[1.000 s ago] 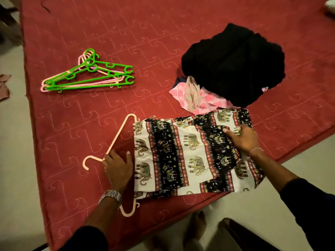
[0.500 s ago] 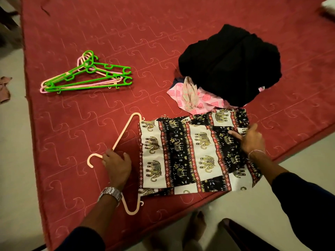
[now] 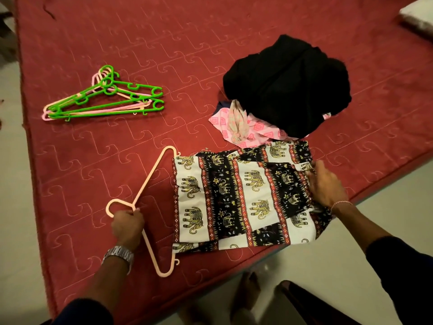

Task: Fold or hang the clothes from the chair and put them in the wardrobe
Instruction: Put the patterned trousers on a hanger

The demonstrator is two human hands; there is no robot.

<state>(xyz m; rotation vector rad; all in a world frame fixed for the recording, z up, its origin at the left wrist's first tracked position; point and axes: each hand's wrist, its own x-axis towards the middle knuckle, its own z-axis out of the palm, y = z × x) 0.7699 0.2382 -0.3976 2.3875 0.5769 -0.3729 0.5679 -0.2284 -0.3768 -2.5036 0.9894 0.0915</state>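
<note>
An elephant-print garment [image 3: 236, 200], white and black with red stripes, lies folded flat on the red bed near its front edge. A peach hanger [image 3: 150, 181] lies to its left, its bar tucked under the cloth's left edge. My left hand [image 3: 127, 225] grips the hanger at the neck below its hook. My right hand [image 3: 326, 186] holds the garment's right edge, fingers curled into the fabric. A black garment [image 3: 288, 83] is heaped behind, on top of a pink patterned cloth [image 3: 241, 129].
A stack of green and pink hangers [image 3: 105, 97] lies at the back left of the red quilted bed [image 3: 164, 43]. A white pillow [image 3: 419, 14] shows at the far right corner. Pale floor and my bare feet [image 3: 246, 294] are below the bed's edge.
My left hand slid left along the hanger to its neck and closed round it. The hanger now sticks out farther left of the garment. My right hand shifted to the garment's right edge.
</note>
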